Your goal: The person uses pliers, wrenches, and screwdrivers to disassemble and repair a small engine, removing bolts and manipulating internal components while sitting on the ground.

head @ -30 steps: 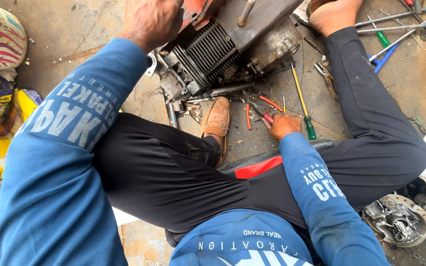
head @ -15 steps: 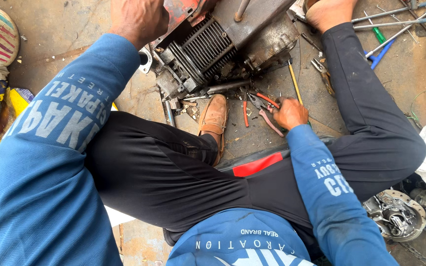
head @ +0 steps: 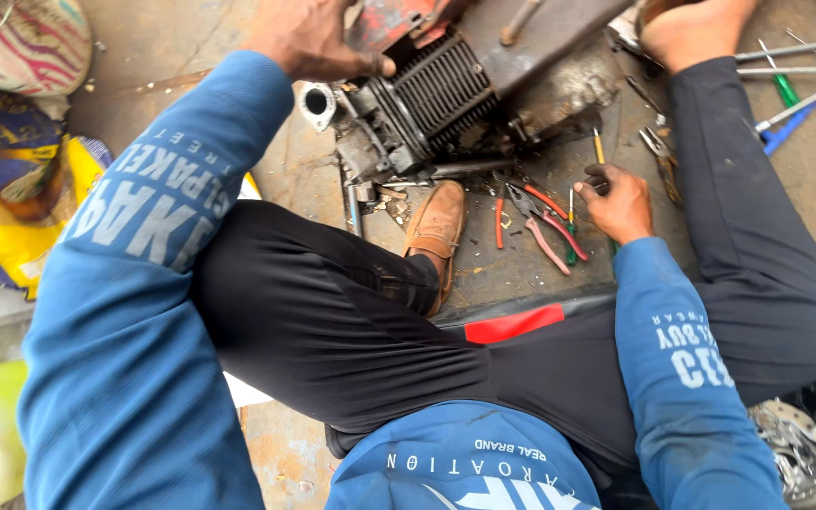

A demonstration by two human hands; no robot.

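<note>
Right hand (head: 621, 200) curled around yellow-handled screwdriver (head: 600, 148); left hand (head: 309, 38) flat, open, on engine (head: 436, 99).

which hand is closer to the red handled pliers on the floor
Right. The right hand is just beside the red-handled pliers, fingers around a yellow-handled screwdriver. The left hand rests up on the engine, well away.

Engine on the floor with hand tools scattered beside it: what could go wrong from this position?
The left hand alone steadies the engine, which looks propped at a tilt; it could shift toward the brown shoe just below it. The right hand is closing on a yellow-handled screwdriver among pliers; fingers might snag on them. Loose rods lie by the far foot and might roll under it.
</note>
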